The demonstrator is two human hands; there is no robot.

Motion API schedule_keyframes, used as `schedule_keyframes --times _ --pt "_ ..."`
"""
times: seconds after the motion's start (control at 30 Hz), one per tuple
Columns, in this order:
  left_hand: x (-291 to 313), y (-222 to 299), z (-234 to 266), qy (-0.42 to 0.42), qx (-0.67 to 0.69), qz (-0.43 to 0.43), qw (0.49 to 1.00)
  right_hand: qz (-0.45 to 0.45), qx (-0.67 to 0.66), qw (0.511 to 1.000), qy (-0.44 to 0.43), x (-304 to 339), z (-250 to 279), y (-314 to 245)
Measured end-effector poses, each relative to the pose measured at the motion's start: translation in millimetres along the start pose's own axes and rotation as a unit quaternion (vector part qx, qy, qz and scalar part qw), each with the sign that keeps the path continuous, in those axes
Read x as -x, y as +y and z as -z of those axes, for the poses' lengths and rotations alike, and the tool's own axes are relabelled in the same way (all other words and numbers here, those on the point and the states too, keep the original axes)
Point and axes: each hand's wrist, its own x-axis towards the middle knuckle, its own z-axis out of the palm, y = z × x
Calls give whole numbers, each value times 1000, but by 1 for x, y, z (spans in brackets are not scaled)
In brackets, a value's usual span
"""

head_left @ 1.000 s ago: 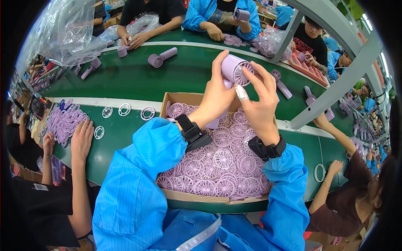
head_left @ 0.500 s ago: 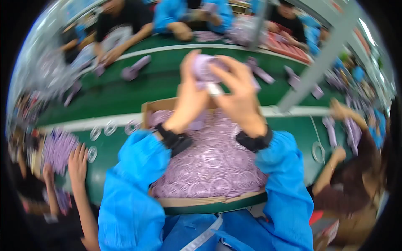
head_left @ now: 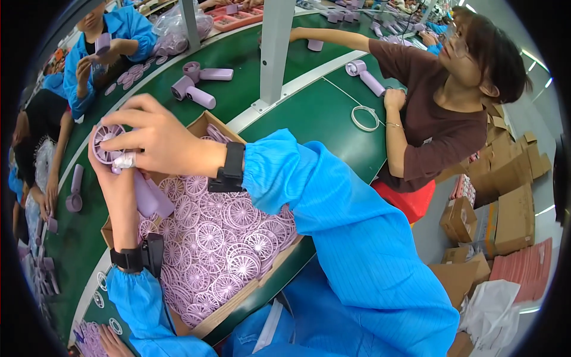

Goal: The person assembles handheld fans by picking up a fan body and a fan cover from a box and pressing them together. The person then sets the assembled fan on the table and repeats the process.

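Observation:
Small and light purple, a handheld fan [head_left: 107,144] is held up between my hands, its round spoked front showing. My left hand [head_left: 116,193] wraps the fan head from below and the left. From the right, my right hand [head_left: 156,140] closes on it, fingers across the front; a white wrap [head_left: 124,160] covers its thumb tip. Purple fan handles [head_left: 148,197] show below my right hand; I cannot tell whether one belongs to the held fan. Beneath both hands is a cardboard box [head_left: 229,306] heaped with round purple spoked grilles [head_left: 211,235].
Two purple fans [head_left: 199,95] lie on the green conveyor beyond the box. A grey metal post [head_left: 275,53] rises behind it. At right, a co-worker in brown [head_left: 443,116] sits by another fan [head_left: 366,77] and a white ring [head_left: 364,118]. Cartons [head_left: 514,217] stack farther right.
The view has swung to the right, bringing in the co-worker and cartons. Both hands still hold the fan, which now appears farther left in the picture.

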Motion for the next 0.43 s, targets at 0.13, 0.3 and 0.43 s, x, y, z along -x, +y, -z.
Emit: schedule_keyframes --times 0.13,0.3,0.43 --pt "-1 4 9 -51 47 143 987 58 50 997 -1 -4 5 6" --pt "1 3 5 -40 18 45 998 -117 -136 983 -25 2 -10 0" --pt "-1 3 9 -76 -3 -104 992 -329 -541 769 -89 -1 -10 -4"
